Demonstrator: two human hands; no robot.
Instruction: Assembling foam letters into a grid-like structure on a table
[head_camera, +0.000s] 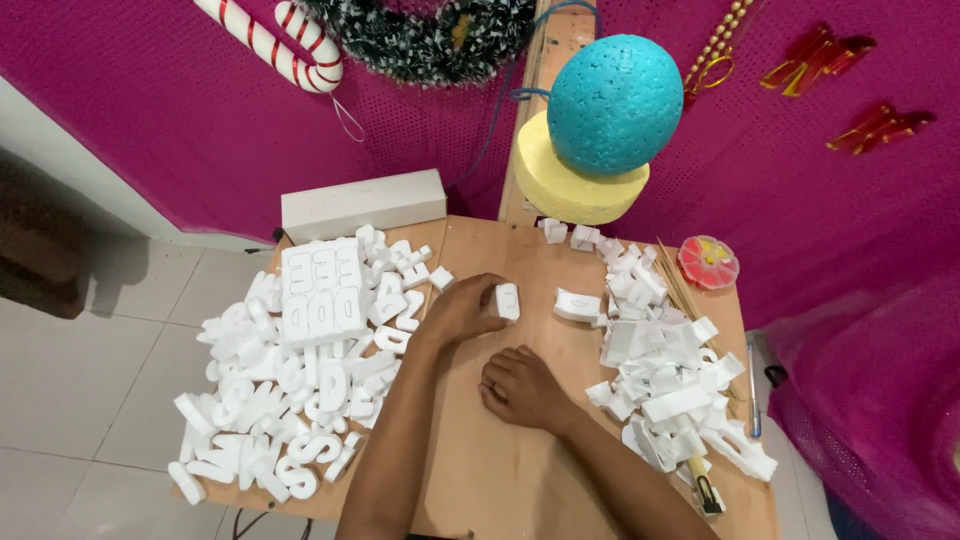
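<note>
Both bare forearms in from the bottom edge, converging toward the middle. Left hand (462, 310) furthest forward, palm down, fingers curled and pinched shut at the tips (thumb hidden underneath). Right hand (522, 388) just behind it, resting flat, knuckles up, fingers loosely folded, wrist bent inward, holding nothing.

A magenta cloth backdrop (180, 120) covers the wall from nine o'clock across the top to three o'clock, dotted with fine perforations. On it hang a red-and-white candy cane (270, 42) at eleven o'clock, a dark tinsel wreath (420, 40) at twelve, gold beads (722, 40) at one and red shiny ornaments (850, 85) at two. A wooden post (535, 90) rises at twelve o'clock. Pale floor tiles (90, 400) fill eight o'clock, evenly lit. The wooden table (500, 470) sits at centre.
</note>
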